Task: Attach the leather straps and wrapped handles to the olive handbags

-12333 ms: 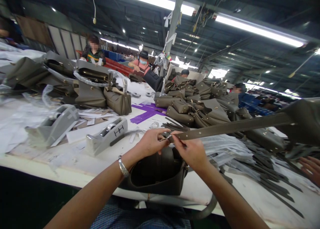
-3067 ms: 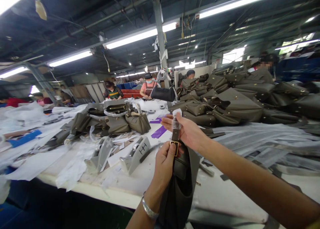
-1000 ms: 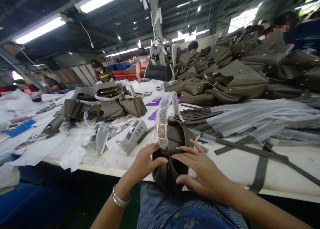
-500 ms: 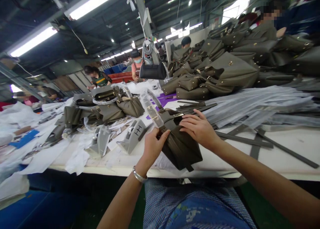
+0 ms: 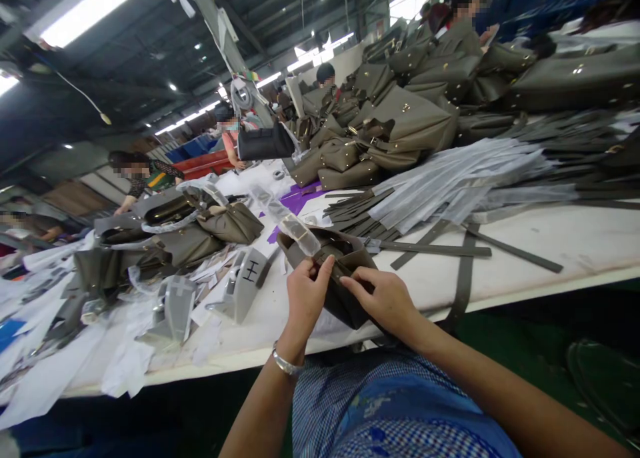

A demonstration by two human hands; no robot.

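Note:
An olive-brown handbag (image 5: pixel 345 309) rests at the table's front edge, tilted towards me. My left hand (image 5: pixel 307 301) is closed on its upper left part, thumb on top by the base of the plastic-wrapped handle (image 5: pixel 298 231). My right hand (image 5: pixel 386 299) pinches the bag's upper edge a little to the right, fingertips curled into the material and partly hidden. Between the two hands runs a strap or flap across the bag's top. The bag's lower part is partly covered by my right hand.
Loose dark straps (image 5: pixel 435 247) and plastic-covered strips (image 5: pixel 460 178) lie to the right. Behind them is a heap of olive bags (image 5: pixel 410 121). More bags (image 5: pixel 183 241) and grey holders, one marked (image 5: pixel 245 281), stand left. Several people work beyond the table (image 5: pixel 505 271).
My view has turned to the right. My right hand has gone from fingers spread on the bag to a pinch closer to my left hand. The bag's opening now faces me more.

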